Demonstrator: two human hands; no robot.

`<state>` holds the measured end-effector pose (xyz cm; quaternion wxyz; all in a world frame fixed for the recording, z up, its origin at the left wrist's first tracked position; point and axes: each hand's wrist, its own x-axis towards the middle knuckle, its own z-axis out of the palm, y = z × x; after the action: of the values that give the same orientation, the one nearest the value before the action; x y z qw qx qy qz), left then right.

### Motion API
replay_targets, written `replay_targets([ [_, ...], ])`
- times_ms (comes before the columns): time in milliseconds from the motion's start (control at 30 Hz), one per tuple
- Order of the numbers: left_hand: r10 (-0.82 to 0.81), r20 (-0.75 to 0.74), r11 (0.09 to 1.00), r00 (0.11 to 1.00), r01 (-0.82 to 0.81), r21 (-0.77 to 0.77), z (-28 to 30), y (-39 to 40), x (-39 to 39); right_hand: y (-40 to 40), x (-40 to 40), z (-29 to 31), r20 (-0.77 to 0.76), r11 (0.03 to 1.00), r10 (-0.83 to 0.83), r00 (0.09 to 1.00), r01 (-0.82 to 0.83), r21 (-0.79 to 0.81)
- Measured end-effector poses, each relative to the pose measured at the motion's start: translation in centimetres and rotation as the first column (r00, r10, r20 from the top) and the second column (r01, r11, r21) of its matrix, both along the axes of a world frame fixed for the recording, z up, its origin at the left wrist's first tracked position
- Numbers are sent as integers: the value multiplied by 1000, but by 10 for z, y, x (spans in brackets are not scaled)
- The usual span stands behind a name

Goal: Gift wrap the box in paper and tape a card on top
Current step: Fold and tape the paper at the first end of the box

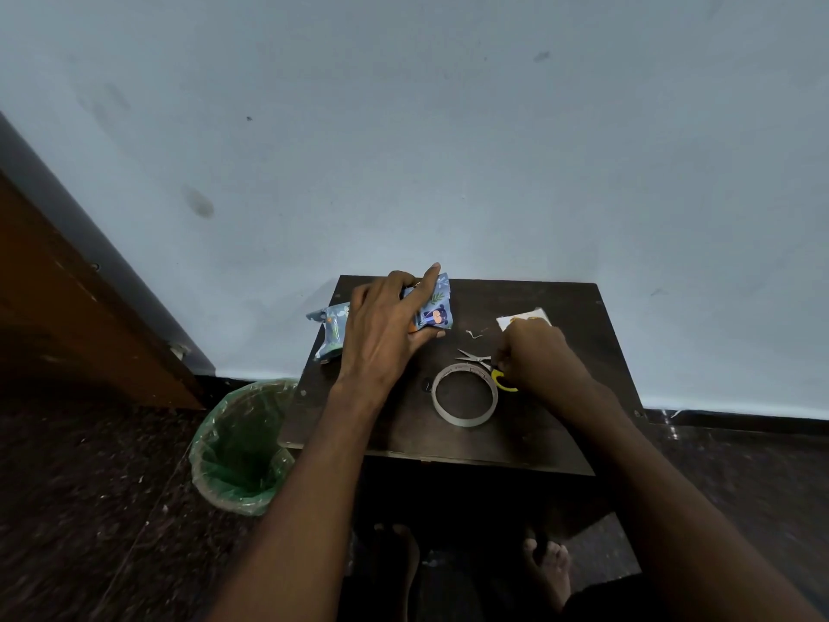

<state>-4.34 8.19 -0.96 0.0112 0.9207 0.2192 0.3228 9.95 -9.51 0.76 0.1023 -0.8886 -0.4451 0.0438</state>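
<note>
A small box wrapped in blue patterned paper [434, 314] lies at the far left of the dark table [529, 442]. My left hand [386, 329] lies over it, thumb under its near edge and fingers curled round the top. Loose paper [332, 327] sticks out to the left of the hand. My right hand [538, 356] is curled at the yellow handles of small scissors [475, 357], whose blades point left. A roll of clear tape [464, 397] lies flat in front of them. A white card [522, 320] lies behind my right hand, partly hidden.
A bin with a green liner [242, 446] stands on the floor left of the table. The wall rises right behind the table. A wooden door [67, 307] is at far left. Small paper scraps [473, 335] lie mid-table. My bare feet show under the table.
</note>
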Motion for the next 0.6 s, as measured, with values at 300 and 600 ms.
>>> replay_targets([
  [300, 1, 11, 1000, 1000, -1, -3, 1, -4, 9, 37, 0, -15, -108, 959, -89, 990, 114, 259],
  [600, 10, -14, 999, 1000, -11, -41, 4, -16, 36, 46, 6, -32, 79, 968, -105, 991, 84, 238],
])
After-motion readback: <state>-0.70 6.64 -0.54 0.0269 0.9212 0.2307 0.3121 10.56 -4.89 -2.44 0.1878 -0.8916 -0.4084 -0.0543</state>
